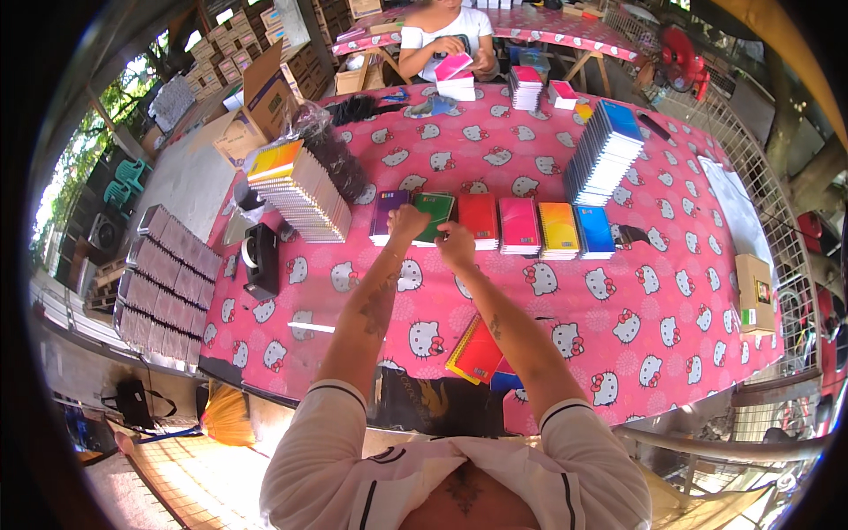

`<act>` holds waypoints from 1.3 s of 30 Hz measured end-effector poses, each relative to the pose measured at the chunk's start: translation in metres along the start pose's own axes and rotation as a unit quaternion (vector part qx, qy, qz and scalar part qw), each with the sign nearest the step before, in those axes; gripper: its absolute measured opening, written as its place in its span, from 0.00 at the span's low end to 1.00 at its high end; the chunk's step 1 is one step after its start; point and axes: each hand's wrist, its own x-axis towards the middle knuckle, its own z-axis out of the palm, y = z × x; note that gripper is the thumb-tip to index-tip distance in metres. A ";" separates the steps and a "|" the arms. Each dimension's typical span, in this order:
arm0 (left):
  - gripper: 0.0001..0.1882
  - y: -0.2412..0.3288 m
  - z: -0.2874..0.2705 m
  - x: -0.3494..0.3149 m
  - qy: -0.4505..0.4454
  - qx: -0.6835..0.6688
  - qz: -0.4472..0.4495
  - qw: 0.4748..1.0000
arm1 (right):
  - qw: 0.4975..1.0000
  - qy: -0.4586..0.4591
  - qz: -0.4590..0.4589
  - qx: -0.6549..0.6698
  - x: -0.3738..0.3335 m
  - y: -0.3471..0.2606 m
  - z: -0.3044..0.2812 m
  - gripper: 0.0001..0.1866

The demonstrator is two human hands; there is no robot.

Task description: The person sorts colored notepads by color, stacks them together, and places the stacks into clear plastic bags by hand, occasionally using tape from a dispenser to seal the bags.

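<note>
A row of spiral notebook stacks crosses the middle of the table: a purple notebook (386, 205), a green notebook (436, 207), a red notebook (478, 212), a pink notebook (518, 221), a yellow notebook (558, 227) and a blue notebook (594, 230) on top. My left hand (407, 222) is closed on the green notebook's left edge, beside the purple stack. At that notebook's lower right corner, my right hand (454, 242) has its fingers curled against it. Nearer my body, a loose red notebook (478, 352) lies over yellow and blue ones, partly hidden by my right forearm.
Tall notebook stacks stand at left (300, 190) and right (603, 155). A black tape dispenser (261, 262) sits on the left, near plastic-wrapped bundles. Across the pink patterned table (574, 296), a person (446, 40) handles pink notebooks. A small carton (755, 294) rests at the right edge.
</note>
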 end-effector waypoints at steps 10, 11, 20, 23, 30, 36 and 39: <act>0.19 -0.107 -0.048 0.052 0.023 -0.255 0.065 0.965 | 0.995 -0.050 -0.033 0.086 -0.030 -0.064 0.019 0.21; 0.15 -0.020 -0.008 0.027 -0.090 -0.312 0.082 0.942 | 0.992 -0.033 0.023 0.122 -0.006 -0.003 -0.012 0.21; 0.04 0.013 -0.023 -0.225 -0.102 0.208 0.657 0.718 | 0.962 0.141 -0.131 -0.193 -0.030 0.064 -0.175 0.22; 0.15 0.006 0.054 -0.278 -0.067 0.287 0.756 0.584 | 0.905 0.160 -0.167 -0.358 -0.030 0.096 -0.193 0.22; 0.39 0.076 0.103 -0.150 0.082 0.058 0.602 0.792 | 0.963 0.251 -0.003 0.096 -0.054 0.073 -0.242 0.15; 0.24 0.055 0.094 -0.093 0.191 0.131 0.658 0.716 | 0.964 0.091 -0.247 0.040 -0.187 0.063 -0.221 0.15; 0.21 0.086 0.049 -0.151 0.122 -0.009 0.572 0.811 | 0.961 -0.045 -0.274 0.004 -0.213 0.093 -0.211 0.14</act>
